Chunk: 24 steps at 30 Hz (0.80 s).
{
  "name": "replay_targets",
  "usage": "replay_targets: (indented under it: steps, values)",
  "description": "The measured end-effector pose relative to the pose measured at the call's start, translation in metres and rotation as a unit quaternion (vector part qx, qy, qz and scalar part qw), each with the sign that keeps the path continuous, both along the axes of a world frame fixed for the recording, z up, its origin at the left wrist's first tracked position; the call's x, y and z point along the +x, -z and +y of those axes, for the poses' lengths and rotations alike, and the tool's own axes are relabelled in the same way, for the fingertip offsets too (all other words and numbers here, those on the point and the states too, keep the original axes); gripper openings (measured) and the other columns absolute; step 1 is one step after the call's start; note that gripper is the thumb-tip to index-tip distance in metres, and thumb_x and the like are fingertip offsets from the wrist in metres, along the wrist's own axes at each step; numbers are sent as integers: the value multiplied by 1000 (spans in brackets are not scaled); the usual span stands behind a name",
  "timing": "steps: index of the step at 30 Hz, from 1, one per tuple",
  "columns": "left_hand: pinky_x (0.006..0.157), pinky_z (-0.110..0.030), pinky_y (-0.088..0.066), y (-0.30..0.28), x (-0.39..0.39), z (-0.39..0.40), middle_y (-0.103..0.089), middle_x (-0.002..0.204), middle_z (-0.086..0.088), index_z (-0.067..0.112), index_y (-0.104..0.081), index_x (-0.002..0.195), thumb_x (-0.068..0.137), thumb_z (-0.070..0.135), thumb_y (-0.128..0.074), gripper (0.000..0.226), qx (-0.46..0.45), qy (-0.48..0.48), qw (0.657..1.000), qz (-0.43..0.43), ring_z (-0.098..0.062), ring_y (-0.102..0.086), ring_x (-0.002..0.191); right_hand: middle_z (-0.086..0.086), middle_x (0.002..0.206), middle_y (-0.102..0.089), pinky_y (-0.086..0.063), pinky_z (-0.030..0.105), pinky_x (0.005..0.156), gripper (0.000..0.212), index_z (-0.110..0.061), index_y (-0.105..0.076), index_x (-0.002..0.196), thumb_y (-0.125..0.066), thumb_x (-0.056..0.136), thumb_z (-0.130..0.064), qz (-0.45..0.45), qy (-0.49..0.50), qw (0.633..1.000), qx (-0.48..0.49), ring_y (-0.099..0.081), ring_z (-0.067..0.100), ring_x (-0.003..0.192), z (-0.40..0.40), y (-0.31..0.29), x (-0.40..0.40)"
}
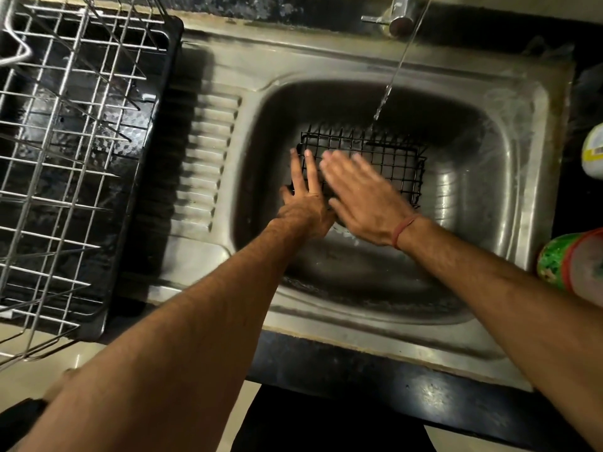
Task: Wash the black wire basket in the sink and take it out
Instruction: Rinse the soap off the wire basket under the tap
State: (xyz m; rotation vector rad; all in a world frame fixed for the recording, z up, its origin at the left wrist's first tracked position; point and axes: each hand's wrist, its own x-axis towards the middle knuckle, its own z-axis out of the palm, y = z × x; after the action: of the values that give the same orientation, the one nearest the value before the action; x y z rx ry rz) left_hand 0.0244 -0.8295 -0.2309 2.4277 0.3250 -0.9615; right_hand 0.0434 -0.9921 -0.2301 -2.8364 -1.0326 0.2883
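The black wire basket (388, 158) lies inside the steel sink (463, 207), under a thin stream of water falling from the tap (403, 14). My left hand (305, 197) lies with straight fingers on the basket's left end, its thumb hooked low at the near left edge. Over the basket's middle my right hand (359, 194) is flat and blurred, fingers straight, palm down on the wire. Both hands cover the basket's near left part.
A metal dish rack on a black tray (65, 151) stands left of the sink, past the ribbed drainboard (205, 154). At the right edge stand a green container (567, 259) and a white bottle (592, 151). The black counter edge runs along the front.
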Motion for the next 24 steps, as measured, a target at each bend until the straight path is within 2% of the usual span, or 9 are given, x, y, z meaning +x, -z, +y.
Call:
replay_targets:
  steps: [2, 5, 8, 10, 12, 16, 19, 22, 24]
  values:
    - [124, -76, -23, 3, 1, 1, 57, 159, -7, 27, 40, 160, 101, 71, -55, 120, -6, -19, 1000, 9, -53, 22, 159, 9, 176, -3, -11, 48, 133, 65, -11, -5, 168, -18, 113, -43, -1, -30, 1000, 4, 0, 21, 163, -3, 2, 0]
    - [121, -75, -30, 4, 2, 2, 60, 157, 2, 30, 43, 158, 94, 74, -64, 132, 9, 9, 1000, 14, -58, 3, 159, 12, 176, 2, -10, 50, 132, 68, -9, -1, 168, -15, 113, -48, -4, 114, 993, 4, 3, 24, 163, -4, -1, 7]
    - [123, -74, -28, 3, 0, 0, 58, 159, -2, 29, 42, 159, 96, 71, -63, 129, 18, 27, 999, 10, -60, 3, 159, 10, 176, 2, -10, 50, 132, 68, -11, -2, 168, -11, 113, -50, -13, -32, 999, -17, 4, 23, 163, -13, 4, 5]
    - [122, -74, -30, 1, 1, 1, 59, 158, -1, 29, 43, 158, 94, 74, -63, 132, 15, 26, 999, 14, -59, 2, 159, 6, 177, 0, -11, 51, 132, 65, -15, -3, 169, -9, 113, -49, -23, 10, 1000, -5, 3, 21, 163, -15, 2, 11]
    - [123, -75, -28, -1, 4, 1, 58, 159, -4, 27, 43, 158, 99, 69, -60, 127, 15, 28, 999, 27, -59, 9, 159, 10, 176, 0, -11, 52, 132, 68, -11, -4, 168, -12, 113, -49, -21, 74, 997, -7, 2, 24, 163, -5, 1, 10]
    - [126, -74, -20, 0, -1, -2, 52, 162, -15, 17, 39, 160, 107, 63, -48, 112, 14, 1, 1000, 8, -55, 28, 156, 12, 176, -1, -9, 47, 133, 66, -9, -3, 168, -17, 114, -44, -12, -50, 999, 0, 1, 23, 163, 2, 8, 6]
    - [124, -70, -24, -3, 2, 1, 57, 159, -4, 25, 42, 159, 95, 74, -61, 131, 19, 33, 999, 21, -59, 5, 159, 14, 176, 1, -9, 50, 133, 70, -7, -2, 168, -17, 113, -48, -11, 161, 987, 2, 1, 26, 163, -3, 3, 20]
    - [129, -70, -17, -1, -2, -1, 55, 161, -8, 21, 41, 159, 103, 69, -54, 121, 42, 92, 995, -10, -51, 19, 160, 12, 176, 0, -6, 47, 133, 70, -8, -3, 168, -20, 113, -49, -22, -45, 999, -20, 2, 24, 163, 1, 6, 16]
    - [127, -69, -24, 0, -2, -1, 57, 160, -4, 23, 42, 159, 99, 74, -55, 124, 31, 71, 997, -17, -54, 11, 161, 9, 177, -2, -9, 48, 133, 69, -12, -3, 169, -20, 113, -49, -13, -48, 999, -7, 0, 21, 163, -7, 4, 23]
